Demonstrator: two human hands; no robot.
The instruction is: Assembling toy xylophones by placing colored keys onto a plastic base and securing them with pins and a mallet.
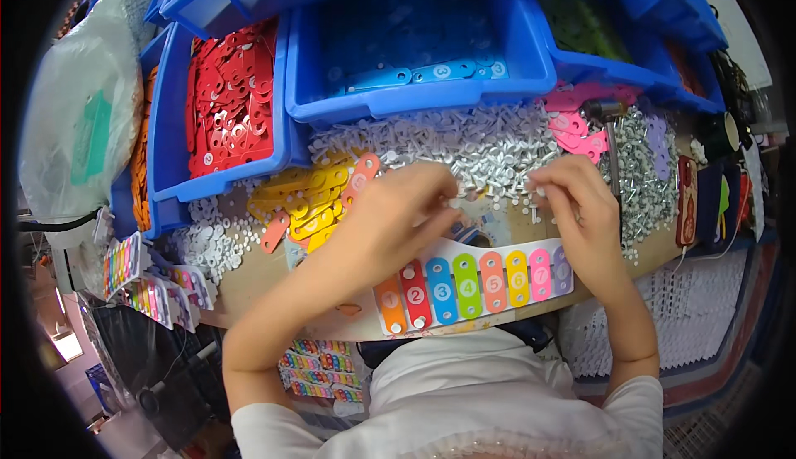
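In front of me lies a toy xylophone (468, 286), a white board with a row of coloured metal bars from orange to purple. White pins (395, 327) sit in the lower ends of the orange and red bars. My left hand (414, 210) is above the board's upper left part, fingers curled together; whatever they hold is hidden. My right hand (579, 202) hovers over the board's right end, thumb and forefinger pinched on a small white pin at the edge of a large heap of white pins (464, 148).
Blue bins hold red bars (235, 98) and blue bars (439, 72). Loose yellow bars (303, 198), pink bars (580, 136) and white washers (220, 239) lie on the table. A hammer (612, 148) rests by metal screws (651, 177). Finished-looking xylophones (149, 281) are stacked at left.
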